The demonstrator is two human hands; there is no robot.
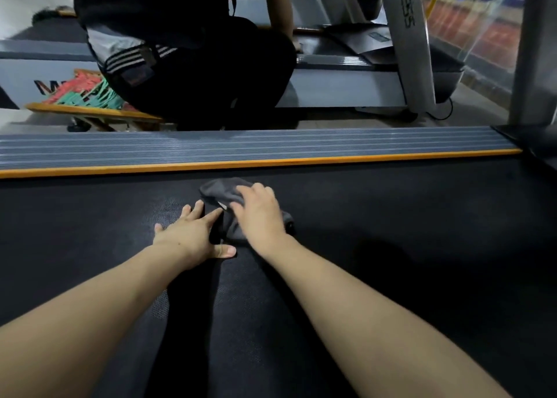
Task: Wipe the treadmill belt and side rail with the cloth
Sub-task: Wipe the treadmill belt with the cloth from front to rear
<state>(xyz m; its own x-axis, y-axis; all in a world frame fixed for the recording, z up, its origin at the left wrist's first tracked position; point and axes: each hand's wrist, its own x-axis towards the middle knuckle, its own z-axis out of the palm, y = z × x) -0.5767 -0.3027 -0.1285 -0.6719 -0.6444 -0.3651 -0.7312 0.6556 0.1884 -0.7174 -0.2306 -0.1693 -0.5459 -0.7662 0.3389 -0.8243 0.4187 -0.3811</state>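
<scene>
Cloth (229, 197), dark grey, is lying mid-frame on the black treadmill belt (391, 217), just below the ribbed side rail (241, 144). We are pressing our right hand (259, 214) on it, grip flat and open; our left hand (188, 235) is resting splayed beside it, holding nothing.

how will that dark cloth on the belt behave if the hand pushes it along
The cloth lies crumpled in soft folds under the right hand, so it is probably floppy and will bunch rather than slide flat. The belt looks finely textured, so it likely drags on the fabric. It looks thin, so it is probably light to lift.
</scene>
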